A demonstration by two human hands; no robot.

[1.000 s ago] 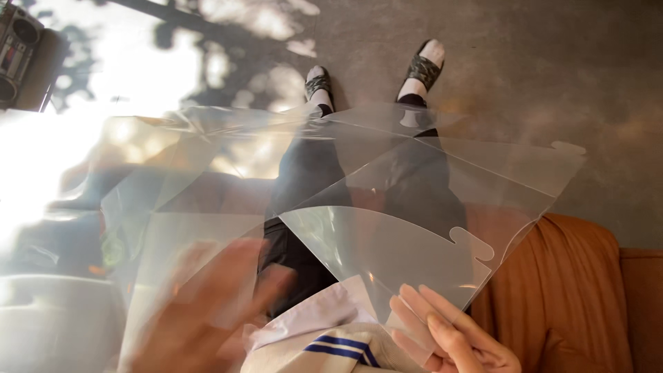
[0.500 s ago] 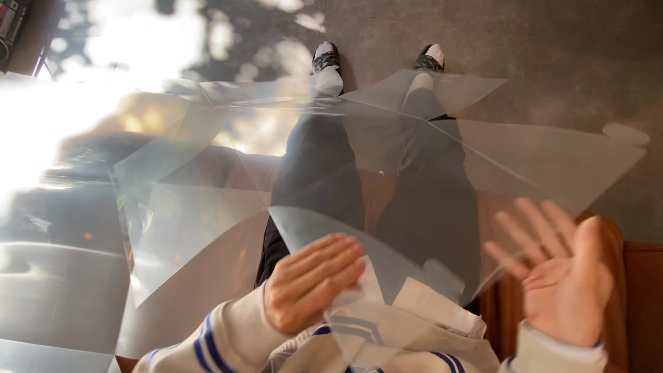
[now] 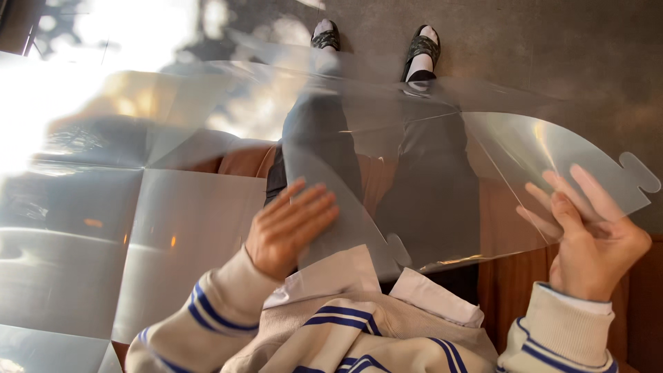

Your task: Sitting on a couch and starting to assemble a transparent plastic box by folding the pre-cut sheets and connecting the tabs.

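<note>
A large clear plastic sheet (image 3: 207,138) with creased panels and rounded tabs lies spread over my lap. My left hand (image 3: 290,224) rests flat on a folded panel of it near my waist, fingers apart. My right hand (image 3: 594,235) pinches a curved flap of the sheet (image 3: 552,148) at the right, lifting it; a rounded tab (image 3: 639,173) sticks out past my fingers. My cream sweater sleeves have blue stripes.
I sit on a brown leather seat (image 3: 242,162). My legs in dark trousers (image 3: 428,179) stretch out to black sandals with white socks (image 3: 421,48) on a grey floor (image 3: 552,48). Bright sun glare fills the upper left.
My right hand, open in the air half a second ago, has closed on the right flap. My left hand slid forward on the sheet. The sheet has spread wider.
</note>
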